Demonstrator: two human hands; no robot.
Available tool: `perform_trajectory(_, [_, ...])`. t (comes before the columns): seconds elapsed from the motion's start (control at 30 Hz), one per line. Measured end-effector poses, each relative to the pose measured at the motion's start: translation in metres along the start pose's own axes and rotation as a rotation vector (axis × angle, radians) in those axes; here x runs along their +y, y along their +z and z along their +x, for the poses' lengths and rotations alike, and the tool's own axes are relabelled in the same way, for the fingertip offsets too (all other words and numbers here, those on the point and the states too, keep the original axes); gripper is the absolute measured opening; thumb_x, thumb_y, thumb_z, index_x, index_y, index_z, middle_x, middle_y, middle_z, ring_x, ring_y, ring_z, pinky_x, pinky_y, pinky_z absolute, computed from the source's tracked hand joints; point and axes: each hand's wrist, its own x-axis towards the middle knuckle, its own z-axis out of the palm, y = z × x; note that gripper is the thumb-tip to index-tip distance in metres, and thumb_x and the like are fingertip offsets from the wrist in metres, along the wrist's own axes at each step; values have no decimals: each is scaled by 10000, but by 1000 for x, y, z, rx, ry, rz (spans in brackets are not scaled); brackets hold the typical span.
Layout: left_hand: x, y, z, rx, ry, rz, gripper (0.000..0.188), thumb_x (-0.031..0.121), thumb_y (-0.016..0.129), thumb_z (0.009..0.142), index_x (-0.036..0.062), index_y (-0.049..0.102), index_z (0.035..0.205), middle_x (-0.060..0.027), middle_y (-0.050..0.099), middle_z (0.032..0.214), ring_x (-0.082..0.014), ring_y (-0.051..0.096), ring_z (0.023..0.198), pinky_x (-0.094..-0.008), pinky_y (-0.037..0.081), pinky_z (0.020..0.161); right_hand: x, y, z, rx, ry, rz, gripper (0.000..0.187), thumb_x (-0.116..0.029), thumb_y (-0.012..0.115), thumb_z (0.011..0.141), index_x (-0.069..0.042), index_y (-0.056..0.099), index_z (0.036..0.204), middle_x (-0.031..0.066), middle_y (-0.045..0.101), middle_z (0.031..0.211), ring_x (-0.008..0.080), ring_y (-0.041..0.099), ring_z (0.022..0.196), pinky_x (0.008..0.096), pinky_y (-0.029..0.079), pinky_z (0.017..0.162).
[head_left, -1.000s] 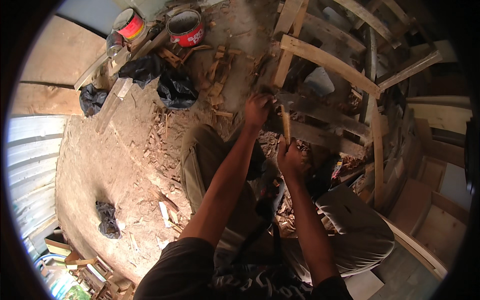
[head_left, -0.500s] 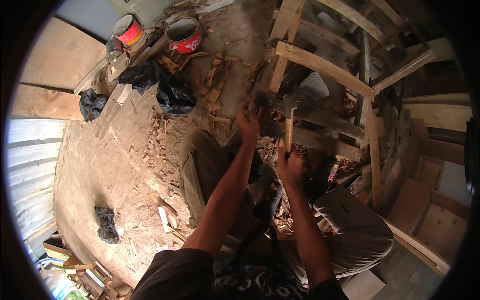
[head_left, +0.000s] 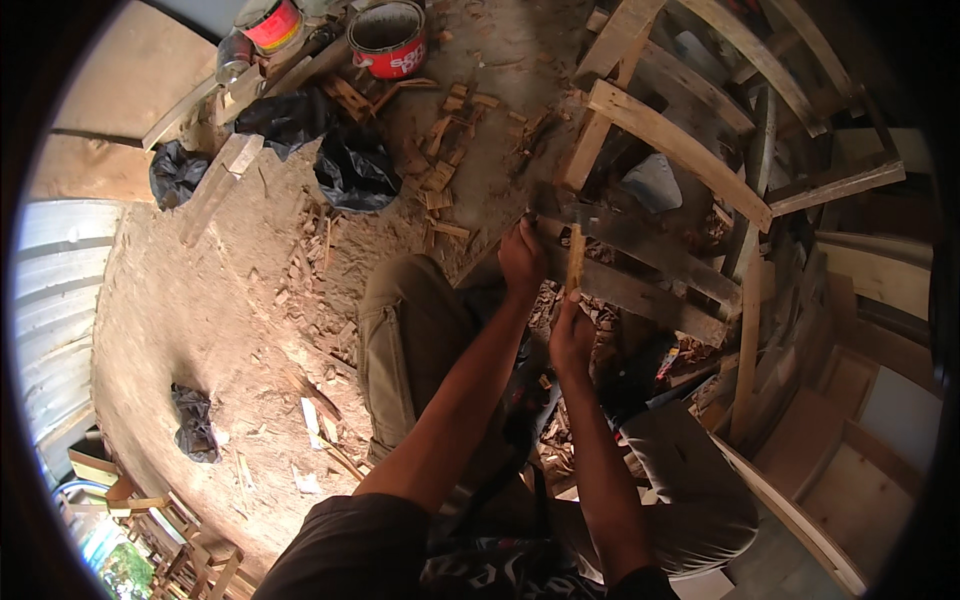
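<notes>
Brown earth floor [head_left: 230,300] spreads widest, with a pale wooden frame [head_left: 680,150] at the upper right and two dark planks [head_left: 640,297] below it. Both forearms [head_left: 450,392] reach forward and converge, the left hand [head_left: 522,258] farther out than the right hand [head_left: 572,338]. The left one's fingers curl inward near the planks' left ends; whether they pinch anything, one cannot tell. The right one is wrapped around the lower handle of a hammer [head_left: 576,258], thumb along the wood. The tool points away beyond that fist, just right of the left hand, while small wood scraps [head_left: 438,178] lie farther to the upper left
</notes>
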Motion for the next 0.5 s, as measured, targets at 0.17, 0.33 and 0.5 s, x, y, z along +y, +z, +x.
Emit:
perform_trajectory(0.17, [-1,-5,-4,-48,7,-40,464,270,320,1053,-6,693,1031,-235,657,1031,-452,602,965,-515,468,838,-6,-7,-17,39,-242,306,672,-571,298,1040,-47,398,632,1,385,524,151,416,474,356,284,461])
perform_trajectory(0.33, [5,-1,1,68,94,-62,452,260,327,1048,-3,694,1043,-240,653,1025,-456,602,955,-524,462,832,17,8,4,131,-261,-75,663,-552,303,1034,-43,406,623,24,443,530,159,461,479,352,311,465])
perform_trajectory(0.5, [4,-3,0,15,46,-17,447,261,329,1046,2,691,1071,-234,652,1048,-453,603,968,-515,471,841,-1,-9,-15,63,-308,253,671,-560,306,1031,-37,427,630,46,449,532,189,464,487,380,326,479])
